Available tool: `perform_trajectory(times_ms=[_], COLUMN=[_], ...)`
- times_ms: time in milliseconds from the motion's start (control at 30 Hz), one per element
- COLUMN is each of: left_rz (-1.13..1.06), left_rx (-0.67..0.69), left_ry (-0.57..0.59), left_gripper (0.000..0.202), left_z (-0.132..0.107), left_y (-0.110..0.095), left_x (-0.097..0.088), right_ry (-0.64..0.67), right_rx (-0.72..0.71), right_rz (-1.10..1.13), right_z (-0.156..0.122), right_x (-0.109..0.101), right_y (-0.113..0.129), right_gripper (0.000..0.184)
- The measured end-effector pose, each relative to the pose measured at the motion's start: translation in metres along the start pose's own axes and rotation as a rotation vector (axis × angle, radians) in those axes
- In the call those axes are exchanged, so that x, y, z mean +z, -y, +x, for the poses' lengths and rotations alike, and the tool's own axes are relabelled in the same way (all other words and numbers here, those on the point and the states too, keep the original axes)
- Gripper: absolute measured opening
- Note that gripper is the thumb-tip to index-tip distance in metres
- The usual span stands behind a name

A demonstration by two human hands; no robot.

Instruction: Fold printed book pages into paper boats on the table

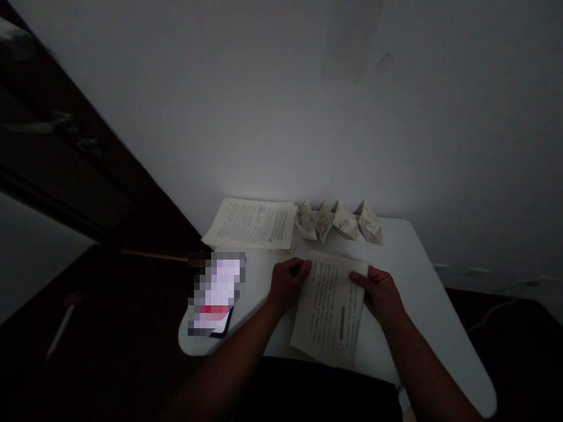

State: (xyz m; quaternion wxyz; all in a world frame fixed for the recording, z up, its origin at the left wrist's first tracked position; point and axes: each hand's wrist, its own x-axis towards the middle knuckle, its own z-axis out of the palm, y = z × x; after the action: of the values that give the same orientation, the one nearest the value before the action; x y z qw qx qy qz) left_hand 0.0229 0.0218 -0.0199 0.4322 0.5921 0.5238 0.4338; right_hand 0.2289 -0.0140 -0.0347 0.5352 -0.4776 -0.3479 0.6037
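Note:
A printed sheet of paper (329,308) lies on the white table (422,293) in front of me. My left hand (288,284) grips its upper left edge with curled fingers. My right hand (380,293) holds the upper right edge, fingers closed on the paper. Behind the sheet, several folded paper shapes (338,221) stand in a row near the wall. A stack of printed pages (253,224) lies to their left.
A phone (216,296) with a lit screen lies at the table's left edge. A dark wooden door frame (88,176) slants along the left. A white wall (308,117) rises behind the table. A cable (497,308) runs on the dark floor at right.

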Motion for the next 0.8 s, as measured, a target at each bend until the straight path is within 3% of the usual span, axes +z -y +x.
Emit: perform_trajectory(times_ms=[167,800], left_rz=[-0.062,0.032], left_rx=[-0.040,-0.010], left_ry=[-0.031,-0.029], left_gripper=[0.035,0.035], left_z=[0.002,0.003], left_y=[0.000,0.001], left_x=[-0.002,-0.003], right_ry=[0.006,-0.029], right_rx=[-0.029,-0.009], right_rz=[-0.067,-0.283], right_z=[0.001,0.001], right_x=[-0.006,-0.009], right_y=[0.000,0.007], right_gripper=[0.015,0.023])
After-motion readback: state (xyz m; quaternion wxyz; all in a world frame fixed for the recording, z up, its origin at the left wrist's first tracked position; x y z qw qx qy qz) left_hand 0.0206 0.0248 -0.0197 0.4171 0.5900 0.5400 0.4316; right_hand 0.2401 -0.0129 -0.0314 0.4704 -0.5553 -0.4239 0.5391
